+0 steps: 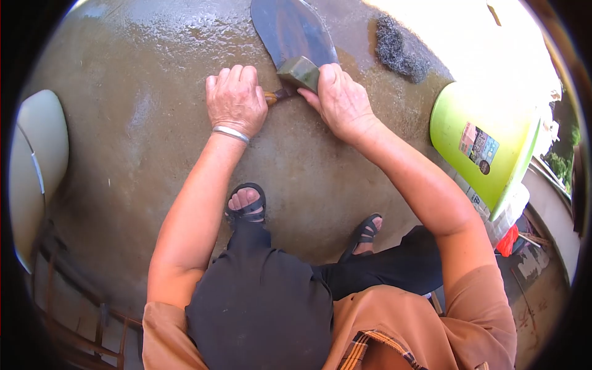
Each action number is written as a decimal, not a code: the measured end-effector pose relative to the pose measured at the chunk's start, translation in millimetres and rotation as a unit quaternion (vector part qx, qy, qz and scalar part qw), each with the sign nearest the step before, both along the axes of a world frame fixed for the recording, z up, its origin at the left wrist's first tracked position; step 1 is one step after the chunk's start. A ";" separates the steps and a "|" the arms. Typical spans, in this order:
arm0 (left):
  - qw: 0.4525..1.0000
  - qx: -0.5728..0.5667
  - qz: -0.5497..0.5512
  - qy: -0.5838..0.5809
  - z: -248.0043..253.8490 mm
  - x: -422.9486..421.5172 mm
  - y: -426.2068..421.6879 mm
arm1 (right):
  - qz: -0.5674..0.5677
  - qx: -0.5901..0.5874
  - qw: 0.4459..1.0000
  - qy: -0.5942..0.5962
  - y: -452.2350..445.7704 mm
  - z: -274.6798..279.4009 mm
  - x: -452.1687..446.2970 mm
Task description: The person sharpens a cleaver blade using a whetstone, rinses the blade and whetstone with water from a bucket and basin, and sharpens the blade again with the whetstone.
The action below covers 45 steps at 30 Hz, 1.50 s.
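At far left, a pale, rounded shell [46, 142], smooth-sided and cropped at the edge of the view; further right, a thin silvery bangle [231, 133], and just past it the left hand [236, 98], curled narrow around a yellow-brown handle [271, 97], apparently wooden and mostly covered; best to grip that firmly, wrist level, to stop any twist under pressure; stretching away from the handle, over the wet floor [154, 49], a broad leaf-shaped blade [290, 31], dark grey, with a bluish metallic sheen and curving sides; cannot tell the extent of contact beneath.

Over the near end of the blade, seemingly touching, a squared grey-green block [300, 73], matt and stone-like, with crisp corners; around the right end of the block, the right hand [345, 102], closed in a firm pinch, thumb on the near side; for even contact, set the face of the block at one shallow angle, press lightly and evenly, and tuck the fingertips clear of the metal edge.

Beyond the right hand, on the damp, glossy floor, a dark tangled wad [401, 49], wiry and springy-looking; at far right, a lime-green tub [453, 123], probably plastic, smooth-walled, with a printed label [478, 148] on the side.
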State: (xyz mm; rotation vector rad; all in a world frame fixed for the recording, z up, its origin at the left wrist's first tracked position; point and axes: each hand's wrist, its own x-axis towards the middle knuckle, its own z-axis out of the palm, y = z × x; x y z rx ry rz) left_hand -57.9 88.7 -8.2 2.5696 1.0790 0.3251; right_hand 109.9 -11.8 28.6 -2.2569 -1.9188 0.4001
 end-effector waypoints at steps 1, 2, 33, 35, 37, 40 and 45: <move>1.000 -0.010 -0.001 0.003 1.0 0.1 -0.5 | 0.002 -0.005 1.000 -0.003 0.3 -1.8 2.1; 1.000 -0.015 0.002 0.009 1.0 -0.6 -0.9 | 0.002 -0.012 1.000 -0.004 -0.5 -4.6 4.3; 0.998 -0.018 0.058 0.014 -4.0 2.1 -12.2 | -0.091 -0.103 0.990 0.010 33.5 7.4 -19.7; 0.998 -0.017 0.065 0.015 -5.0 1.4 -14.4 | -0.102 -0.096 0.990 0.014 49.4 6.7 -22.2; 0.997 -0.001 0.076 0.008 -4.8 2.3 -7.5 | -0.098 -0.041 0.994 0.017 50.5 -2.4 -20.3; 0.995 -0.018 0.092 0.013 -3.0 4.6 -11.1 | -0.102 -0.089 0.990 0.024 -15.3 3.6 -23.0; 0.999 -0.006 0.036 0.015 -3.2 1.5 -11.1 | -0.132 -0.088 0.987 -0.032 10.1 1.1 -3.2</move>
